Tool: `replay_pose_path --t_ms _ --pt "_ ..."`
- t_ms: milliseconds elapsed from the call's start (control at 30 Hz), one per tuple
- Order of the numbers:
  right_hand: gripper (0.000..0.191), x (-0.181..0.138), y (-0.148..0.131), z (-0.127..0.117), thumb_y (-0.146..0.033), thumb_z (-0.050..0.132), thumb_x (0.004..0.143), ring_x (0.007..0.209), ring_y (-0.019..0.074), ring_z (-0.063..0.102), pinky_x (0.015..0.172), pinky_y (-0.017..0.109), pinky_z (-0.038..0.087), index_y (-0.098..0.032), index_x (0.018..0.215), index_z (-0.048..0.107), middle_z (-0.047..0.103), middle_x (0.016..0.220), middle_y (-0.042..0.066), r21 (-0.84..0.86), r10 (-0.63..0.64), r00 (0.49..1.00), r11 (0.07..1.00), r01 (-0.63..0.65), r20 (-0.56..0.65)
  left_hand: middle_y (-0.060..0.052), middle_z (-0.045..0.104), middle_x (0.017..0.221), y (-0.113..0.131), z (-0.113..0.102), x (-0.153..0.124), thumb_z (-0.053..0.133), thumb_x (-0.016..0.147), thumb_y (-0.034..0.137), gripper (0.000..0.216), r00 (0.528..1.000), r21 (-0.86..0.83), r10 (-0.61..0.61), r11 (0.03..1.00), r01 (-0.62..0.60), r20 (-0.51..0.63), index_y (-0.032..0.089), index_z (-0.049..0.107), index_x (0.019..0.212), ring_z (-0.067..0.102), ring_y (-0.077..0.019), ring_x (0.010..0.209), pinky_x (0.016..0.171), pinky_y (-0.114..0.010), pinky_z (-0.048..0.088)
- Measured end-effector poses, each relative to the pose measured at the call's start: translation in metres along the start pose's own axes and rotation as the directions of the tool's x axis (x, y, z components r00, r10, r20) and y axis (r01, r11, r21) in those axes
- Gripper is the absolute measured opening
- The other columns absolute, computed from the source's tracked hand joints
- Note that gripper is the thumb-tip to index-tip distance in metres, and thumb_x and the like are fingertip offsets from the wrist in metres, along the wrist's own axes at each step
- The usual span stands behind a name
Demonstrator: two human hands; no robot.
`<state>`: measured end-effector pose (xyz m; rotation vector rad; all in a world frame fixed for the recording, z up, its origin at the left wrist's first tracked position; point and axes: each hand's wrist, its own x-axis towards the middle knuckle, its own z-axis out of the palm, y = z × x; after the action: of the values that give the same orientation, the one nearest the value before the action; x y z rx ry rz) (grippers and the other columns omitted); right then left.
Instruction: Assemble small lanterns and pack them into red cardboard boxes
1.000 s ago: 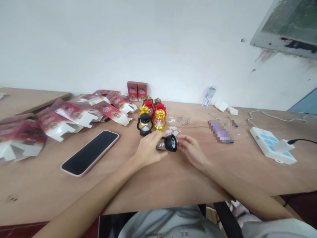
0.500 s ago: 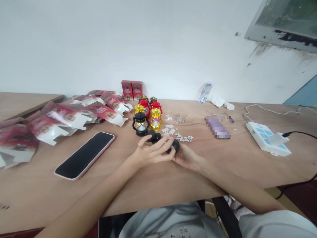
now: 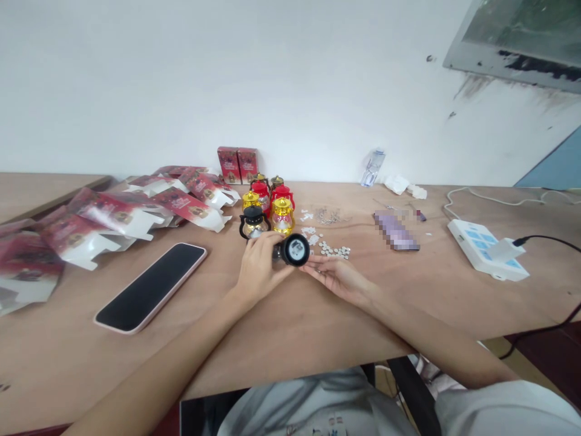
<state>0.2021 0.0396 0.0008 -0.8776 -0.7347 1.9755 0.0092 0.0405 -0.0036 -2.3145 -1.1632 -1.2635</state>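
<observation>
While the bench bears many flat red boxes not yet folded and several lanterns standing, the left hand wraps its grip round a black lantern tipped sideways above the bench, base toward the camera. The right hand lies spread beside it, near loose button cells.

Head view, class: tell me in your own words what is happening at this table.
A person's left hand grips a small black lantern, its base turned to the camera. The right hand lies open, palm up, beside it. Behind stand more toy lanterns; small silver discs lie on the table.
</observation>
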Motion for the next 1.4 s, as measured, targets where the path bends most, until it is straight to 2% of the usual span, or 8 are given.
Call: replay_pose_path --t_ms 233,400,567,700,933,1100,1267,1400 --pt "0.021 0.004 -0.002 -0.006 0.003 0.054 0.076 0.094 0.0159 0.067 0.098 0.025 0.049 -0.004 0.088 0.068 0.069 0.097 0.011 -0.002 -0.072 0.995 0.997 0.072 -0.073 -0.006 0.060 0.098 0.006 -0.001 0.001 0.066 0.073 0.035 0.041 0.967 -0.151 -0.255 0.955 0.254 0.015 0.019 0.043 0.103 0.061 -0.0202 0.086 0.073 -0.031 0.050" --pt "0.010 0.006 0.002 -0.009 -0.004 0.060 0.078 0.085 0.0141 0.069 0.096 0.026 0.050 -0.007 0.076 0.069 0.070 0.090 0.008 0.011 -0.096 0.986 0.995 0.099 -0.138 -0.003 0.060 0.097 0.009 0.001 0.000 0.069 0.071 0.034 0.043 0.938 -0.209 -0.338 0.915 0.346 0.077 0.021 0.043 0.102 0.062 -0.0185 0.085 0.073 -0.029 0.051" --pt "0.013 0.006 0.000 -0.012 0.002 0.060 0.074 0.091 0.0161 0.068 0.096 0.024 0.050 -0.005 0.082 0.069 0.070 0.091 0.010 0.029 -0.045 0.995 0.998 0.047 -0.086 -0.003 0.062 0.096 0.011 0.001 0.001 0.070 0.070 0.034 0.043 0.918 -0.234 -0.384 0.888 0.396 0.100 0.021 0.042 0.101 0.063 -0.0186 0.084 0.072 -0.030 0.051" --pt "0.019 0.004 -0.002 -0.010 0.005 0.059 0.071 0.089 0.0147 0.069 0.091 0.021 0.053 -0.007 0.083 0.069 0.072 0.088 0.009 -0.022 -0.030 0.997 0.999 0.028 -0.074 -0.004 0.062 0.096 0.012 0.002 0.001 0.069 0.070 0.032 0.043 0.921 -0.245 -0.377 0.888 0.389 0.095 0.020 0.042 0.101 0.064 -0.0190 0.085 0.072 -0.030 0.052" --pt "0.019 0.002 -0.002 -0.011 -0.001 0.073 0.062 0.084 0.0163 0.069 0.092 0.030 0.053 -0.009 0.079 0.069 0.072 0.079 0.007 -0.015 -0.186 0.978 0.983 0.185 -0.099 -0.004 0.062 0.098 0.012 0.003 -0.003 0.071 0.068 0.031 0.046 0.927 -0.230 -0.362 0.898 0.374 0.094 0.020 0.040 0.100 0.064 -0.0193 0.087 0.073 -0.030 0.052" --pt "0.014 0.000 -0.004 -0.009 -0.006 0.075 0.062 0.078 0.0133 0.068 0.085 0.026 0.056 -0.012 0.074 0.069 0.071 0.075 0.003 -0.009 -0.261 0.956 0.965 0.262 -0.135 -0.007 0.060 0.098 0.012 0.004 -0.004 0.067 0.069 0.029 0.041 0.953 -0.178 -0.295 0.937 0.302 0.066 0.018 0.041 0.099 0.061 -0.0199 0.089 0.076 -0.032 0.051" --pt "0.011 0.000 -0.007 -0.006 -0.003 0.072 0.065 0.071 0.0073 0.064 0.074 0.016 0.056 -0.013 0.069 0.069 0.069 0.075 0.001 -0.014 -0.198 0.959 0.980 0.199 -0.204 -0.008 0.059 0.102 0.014 0.004 -0.004 0.067 0.070 0.030 0.050 0.975 -0.116 -0.207 0.970 0.215 0.075 0.017 0.042 0.111 0.061 -0.0210 0.090 0.076 -0.033 0.052" --pt "0.015 0.000 -0.009 -0.004 0.002 0.067 0.067 0.069 0.0059 0.063 0.070 0.013 0.054 -0.013 0.072 0.069 0.069 0.076 0.002 0.005 -0.154 0.971 0.987 0.158 -0.184 -0.008 0.059 0.105 0.019 0.000 -0.003 0.067 0.073 0.029 0.048 0.994 -0.060 -0.113 0.992 0.113 0.015 0.018 0.045 0.114 0.061 -0.0216 0.096 0.080 -0.030 0.052"
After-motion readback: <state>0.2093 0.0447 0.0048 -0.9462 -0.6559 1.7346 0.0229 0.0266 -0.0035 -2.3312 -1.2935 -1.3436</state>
